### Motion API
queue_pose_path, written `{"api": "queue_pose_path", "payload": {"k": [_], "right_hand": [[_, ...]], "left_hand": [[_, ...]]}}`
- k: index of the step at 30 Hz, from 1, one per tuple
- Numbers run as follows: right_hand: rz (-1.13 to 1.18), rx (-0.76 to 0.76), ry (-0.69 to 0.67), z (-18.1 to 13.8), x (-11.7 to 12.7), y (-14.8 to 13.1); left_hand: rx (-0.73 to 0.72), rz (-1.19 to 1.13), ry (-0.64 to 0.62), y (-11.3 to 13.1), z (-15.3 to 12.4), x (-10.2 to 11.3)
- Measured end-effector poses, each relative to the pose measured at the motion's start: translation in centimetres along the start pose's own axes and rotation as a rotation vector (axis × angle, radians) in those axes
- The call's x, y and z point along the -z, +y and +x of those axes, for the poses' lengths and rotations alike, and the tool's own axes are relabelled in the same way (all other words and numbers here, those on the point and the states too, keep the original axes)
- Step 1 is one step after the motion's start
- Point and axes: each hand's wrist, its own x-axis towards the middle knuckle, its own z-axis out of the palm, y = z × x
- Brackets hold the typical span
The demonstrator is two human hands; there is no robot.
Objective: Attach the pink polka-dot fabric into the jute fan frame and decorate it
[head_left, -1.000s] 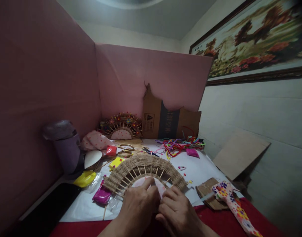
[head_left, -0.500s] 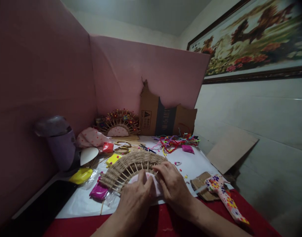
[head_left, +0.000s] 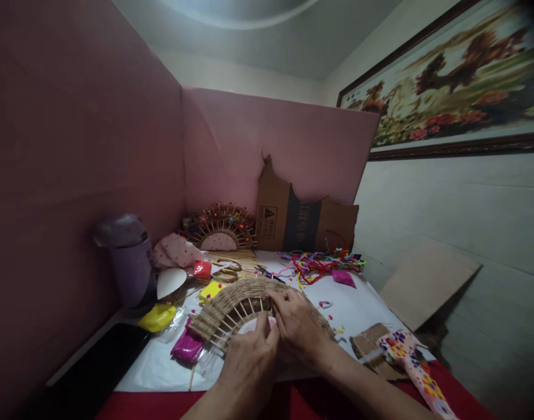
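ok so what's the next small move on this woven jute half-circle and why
Probably slide the right hand along to the next bare wooden spoke: its fingertips touch the woven jute half-circle at its inner rim, the left hand presses on the pale pink centre, and bare spokes show beside them.

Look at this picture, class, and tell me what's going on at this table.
A person works with both bare hands on a half-round woven piece, twine wound over radiating wooden sticks. The left hand rests on its pale centre. The right hand has its fingertips at the sticks by the weave's inner edge. A similar decorated piece stands at the back, with pipe cleaners, scissors and clay packets lying around.
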Motion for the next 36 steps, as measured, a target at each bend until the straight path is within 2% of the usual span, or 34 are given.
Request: {"api": "queue_pose_path", "payload": {"k": [6, 12, 15, 17, 20, 22, 26, 30, 36], "right_hand": [[-0.005, 0.037, -0.038, 0.8, -0.1, 0.4], [-0.007, 0.082, -0.016, 2.0, -0.4, 1.4], [-0.033, 0.096, 0.068, 1.9, -0.6, 1.7], [-0.058, 0.159, 0.145, 1.4, -0.3, 1.4], [-0.053, 0.294, 0.255, 0.2, 1.0, 0.0], [-0.003, 0.33, 0.339, -0.6, 2.0, -1.2], [0.119, 0.418, 0.434, -2.0, 2.9, -2.4], [0.24, 0.378, 0.527, -2.8, 2.4, -1.7], [0.254, 0.34, 0.546, -3.2, 2.3, -1.3]], "left_hand": [[0.006, 0.031, 0.017, -0.1, 0.8, 0.0], [0.019, 0.037, 0.042, -0.6, 1.7, -0.8], [0.002, 0.059, 0.038, -0.7, 1.7, -1.0], [0.009, 0.074, 0.029, -0.6, 1.7, -0.9], [0.017, 0.06, 0.012, -0.4, 1.7, -0.6], [0.019, 0.008, 0.007, -0.3, 1.7, -0.3], [0.096, -0.223, 0.094, -0.5, 1.1, 0.4], [0.149, -0.609, 0.218, -0.8, 0.6, 1.2], [0.475, -1.35, 0.202, -0.2, 2.3, 3.0]]}}
